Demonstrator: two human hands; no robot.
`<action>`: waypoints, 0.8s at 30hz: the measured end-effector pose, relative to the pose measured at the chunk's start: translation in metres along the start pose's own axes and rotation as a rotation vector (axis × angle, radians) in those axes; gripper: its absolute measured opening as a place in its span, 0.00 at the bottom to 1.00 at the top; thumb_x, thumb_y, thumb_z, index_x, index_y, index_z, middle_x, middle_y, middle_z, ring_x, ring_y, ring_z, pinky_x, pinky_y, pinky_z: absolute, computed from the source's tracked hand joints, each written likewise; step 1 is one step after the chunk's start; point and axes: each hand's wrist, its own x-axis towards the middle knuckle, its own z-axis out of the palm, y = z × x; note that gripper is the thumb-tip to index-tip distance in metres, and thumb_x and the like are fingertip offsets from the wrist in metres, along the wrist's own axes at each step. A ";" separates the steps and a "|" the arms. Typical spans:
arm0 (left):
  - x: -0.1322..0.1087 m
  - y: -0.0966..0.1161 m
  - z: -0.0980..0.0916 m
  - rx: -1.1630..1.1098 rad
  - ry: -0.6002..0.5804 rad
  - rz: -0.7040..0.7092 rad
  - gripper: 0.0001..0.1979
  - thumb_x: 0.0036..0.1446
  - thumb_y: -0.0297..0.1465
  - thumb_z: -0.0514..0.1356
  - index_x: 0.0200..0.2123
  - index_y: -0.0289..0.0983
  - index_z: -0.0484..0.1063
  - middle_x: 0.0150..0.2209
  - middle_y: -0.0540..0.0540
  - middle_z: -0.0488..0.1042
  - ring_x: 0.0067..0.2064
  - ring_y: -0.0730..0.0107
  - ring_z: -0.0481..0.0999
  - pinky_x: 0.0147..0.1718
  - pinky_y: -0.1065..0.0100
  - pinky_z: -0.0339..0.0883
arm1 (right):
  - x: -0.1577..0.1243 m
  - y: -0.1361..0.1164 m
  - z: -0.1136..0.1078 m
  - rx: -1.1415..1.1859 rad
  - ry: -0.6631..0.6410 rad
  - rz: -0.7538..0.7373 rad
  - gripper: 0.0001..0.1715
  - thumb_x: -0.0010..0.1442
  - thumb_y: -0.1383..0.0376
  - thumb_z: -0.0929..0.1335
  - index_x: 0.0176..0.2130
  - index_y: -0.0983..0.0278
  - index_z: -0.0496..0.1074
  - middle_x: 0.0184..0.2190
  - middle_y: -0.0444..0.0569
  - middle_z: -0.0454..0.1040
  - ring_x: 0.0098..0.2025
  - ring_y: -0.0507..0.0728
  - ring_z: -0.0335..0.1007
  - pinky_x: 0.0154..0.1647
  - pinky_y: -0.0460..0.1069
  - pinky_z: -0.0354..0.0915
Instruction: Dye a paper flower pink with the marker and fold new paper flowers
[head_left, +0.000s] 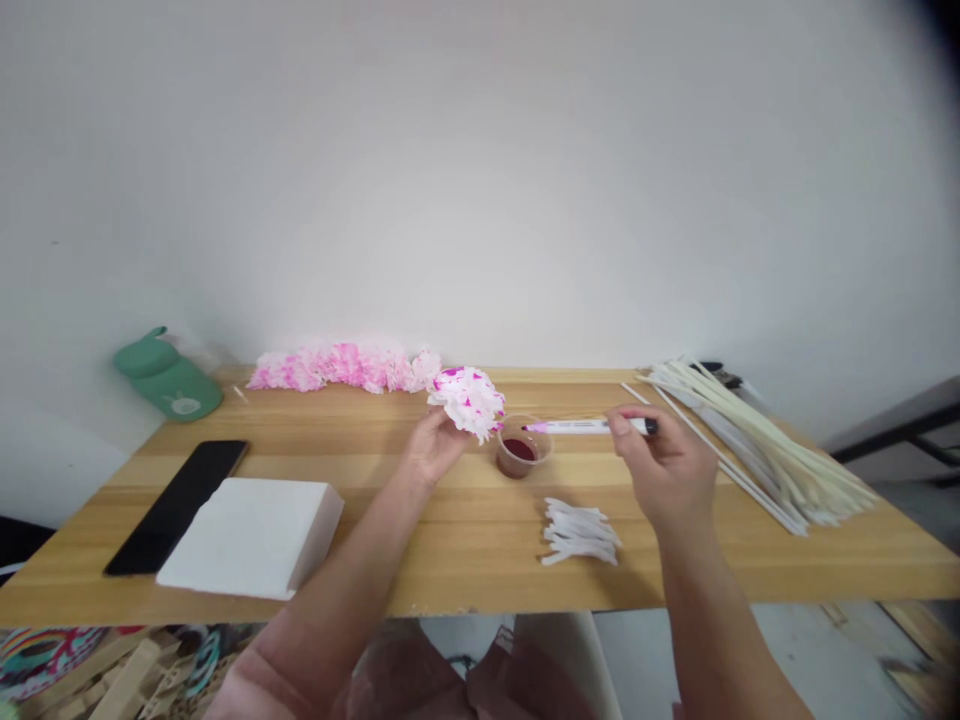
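Note:
My left hand [433, 447] holds up a white paper flower [469, 398] dabbed with pink spots, fingers closed under it. My right hand [664, 468] pinches a white marker [581, 427] by its rear end, its pink tip pointing left toward the flower. Just below the marker tip stands a small clear cup [521, 452] with dark red liquid. Both hands hover over the wooden table [465, 520].
A row of pink-tinted paper flowers [341, 366] lies at the back. A white tissue stack [251, 535] and a black phone [180, 503] sit at left, with a green bottle [166, 378] behind. White strips [579, 531] lie in front; a bundle of pale sticks [757, 440] at right.

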 end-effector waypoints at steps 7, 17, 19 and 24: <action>0.002 0.002 -0.001 -0.027 0.004 0.035 0.19 0.56 0.21 0.56 0.50 0.37 0.71 0.48 0.42 0.77 0.50 0.61 0.76 0.49 0.60 0.70 | 0.000 0.018 0.008 0.031 -0.050 0.101 0.14 0.55 0.55 0.70 0.32 0.63 0.74 0.20 0.41 0.67 0.22 0.49 0.60 0.25 0.46 0.58; 0.003 0.001 -0.004 -0.048 0.019 0.061 0.20 0.59 0.21 0.53 0.53 0.39 0.70 0.49 0.43 0.77 0.50 0.65 0.76 0.50 0.62 0.70 | -0.004 0.017 0.008 0.158 0.052 0.150 0.14 0.53 0.55 0.71 0.31 0.64 0.73 0.21 0.42 0.68 0.22 0.49 0.59 0.22 0.45 0.57; 0.004 0.001 -0.005 -0.051 0.025 0.052 0.21 0.59 0.22 0.53 0.55 0.39 0.68 0.49 0.42 0.77 0.49 0.64 0.76 0.50 0.61 0.70 | -0.004 0.020 0.010 0.134 0.006 0.149 0.14 0.52 0.55 0.71 0.31 0.64 0.73 0.20 0.42 0.68 0.21 0.49 0.59 0.22 0.45 0.57; 0.004 0.002 -0.001 -0.039 0.051 0.019 0.21 0.60 0.22 0.50 0.56 0.38 0.67 0.49 0.42 0.77 0.51 0.63 0.76 0.49 0.62 0.71 | -0.003 0.019 0.008 0.311 0.132 0.211 0.15 0.52 0.55 0.71 0.30 0.64 0.72 0.18 0.40 0.64 0.20 0.48 0.57 0.20 0.45 0.56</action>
